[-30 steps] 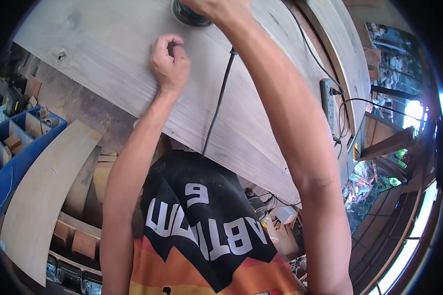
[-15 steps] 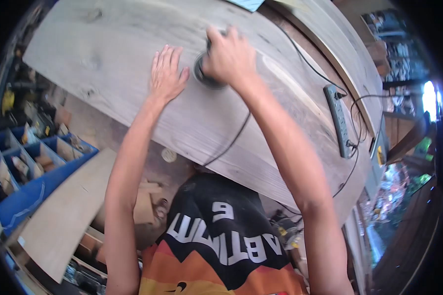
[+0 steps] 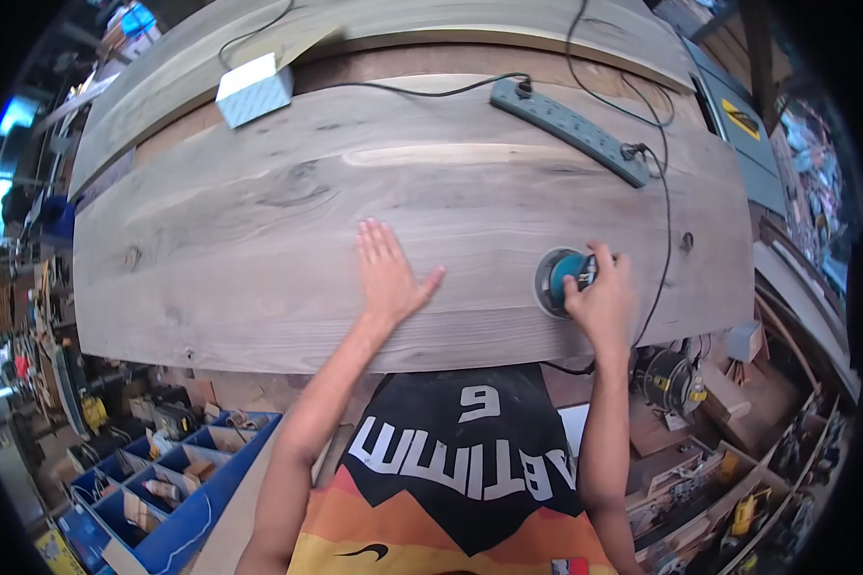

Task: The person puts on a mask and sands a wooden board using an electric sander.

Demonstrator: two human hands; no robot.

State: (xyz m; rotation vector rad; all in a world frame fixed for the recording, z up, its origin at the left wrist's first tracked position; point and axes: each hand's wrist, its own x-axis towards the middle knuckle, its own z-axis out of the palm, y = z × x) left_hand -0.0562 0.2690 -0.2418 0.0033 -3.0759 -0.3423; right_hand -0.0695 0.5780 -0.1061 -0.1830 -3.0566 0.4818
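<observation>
A wide grey-brown wooden board with knots and grain lies across the view. Flat on its surface, near the middle, rests my left hand, fingers spread and holding nothing. My right hand is wrapped round a teal and black round sander, whose disc sits on the board's right part, close to the near edge. From around the sander and the near edge, a dark cable shows in part.
Beyond the board's middle lie a grey power strip with plugged cords and a white box. Another board lies at the back. Below left is a blue divided crate; a yellow-black machine stands below right.
The view has turned and now takes in more of the board. My right hand has moved the sander rightward along it, farther from my left hand, which stays flat with fingers spread.
</observation>
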